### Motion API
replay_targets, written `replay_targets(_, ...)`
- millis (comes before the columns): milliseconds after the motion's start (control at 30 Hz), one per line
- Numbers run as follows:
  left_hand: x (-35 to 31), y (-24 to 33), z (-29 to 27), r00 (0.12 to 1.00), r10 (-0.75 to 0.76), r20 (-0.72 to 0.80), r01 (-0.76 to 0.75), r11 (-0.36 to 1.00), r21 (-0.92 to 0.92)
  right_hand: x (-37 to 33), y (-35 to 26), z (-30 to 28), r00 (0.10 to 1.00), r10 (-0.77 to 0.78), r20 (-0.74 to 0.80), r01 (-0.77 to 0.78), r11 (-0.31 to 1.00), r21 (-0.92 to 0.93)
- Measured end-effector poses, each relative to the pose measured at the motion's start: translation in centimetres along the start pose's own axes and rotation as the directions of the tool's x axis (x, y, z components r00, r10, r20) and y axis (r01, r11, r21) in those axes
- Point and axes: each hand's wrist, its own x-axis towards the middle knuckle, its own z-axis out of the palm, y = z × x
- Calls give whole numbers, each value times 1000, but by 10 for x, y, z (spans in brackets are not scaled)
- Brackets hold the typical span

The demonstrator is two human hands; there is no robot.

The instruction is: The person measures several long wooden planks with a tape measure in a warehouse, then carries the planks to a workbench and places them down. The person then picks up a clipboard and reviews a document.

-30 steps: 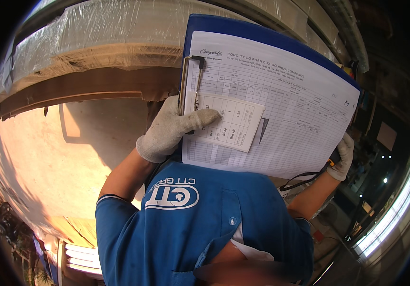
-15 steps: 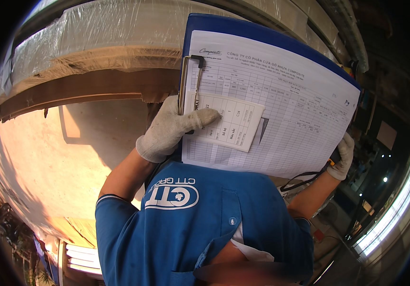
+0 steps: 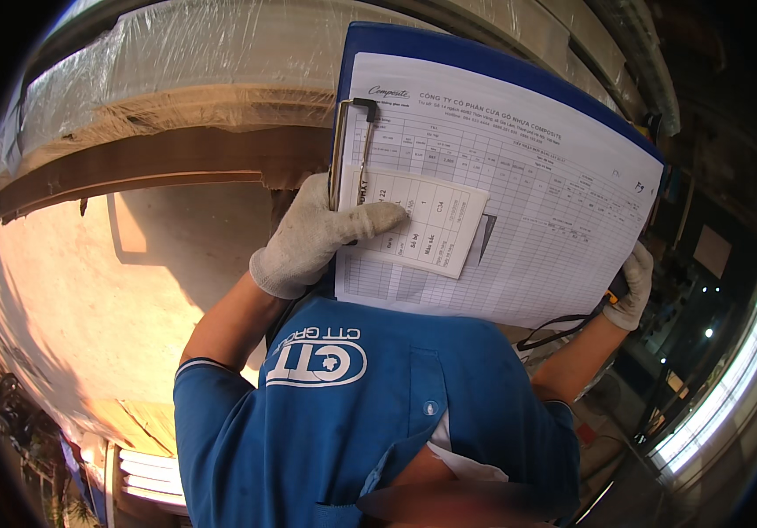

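Note:
A blue clipboard (image 3: 449, 46) is held up in front of my chest, with a printed table sheet (image 3: 563, 238) on it under a metal clip (image 3: 366, 113). My left hand (image 3: 303, 238), in a pale knit glove, grips the clip side; its thumb presses a small white label card (image 3: 449, 233) onto the sheet. The fingers behind the board are hidden. By the board's right edge, my gloved right hand (image 3: 637, 290) is closed around a black object with a yellow-orange part (image 3: 612, 298). A dark cord (image 3: 563, 327) loops from it; its exact kind is unclear.
Beyond the board lies a stack of long panels wrapped in clear film (image 3: 185, 57). A brown beam (image 3: 132, 176) runs below it at the left, above a sunlit pale surface (image 3: 70, 264). On the right is a dim workspace with a bright strip (image 3: 713, 396).
Almost nothing differs. The clipboard and both hands have shifted very slightly upward, with the grip of each hand and the card's place on the sheet unchanged.

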Motion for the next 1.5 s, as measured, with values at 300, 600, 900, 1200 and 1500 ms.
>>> replay_targets(300,-1,-1,0,1000,7,-1,-7,1000,11,-3,2,-2,999,25,-40,-25,1000,-17)
replay_targets(600,-2,-1,0,1000,5,-2,-5,1000,6,-1,3,-2,1000,19,-18,-19,1000,16)
replay_targets(900,-4,-1,1,1000,7,6,-7,1000,-20,-1,5,-2,1000,20,5,-20,999,33)
replay_targets(1200,-4,-4,0,1000,17,1,-17,1000,3,-3,7,-3,1000,21,-4,-21,999,50)
replay_targets(1500,-4,-3,1,1000,8,0,-8,1000,7,-1,5,-3,999,17,35,-18,999,47)
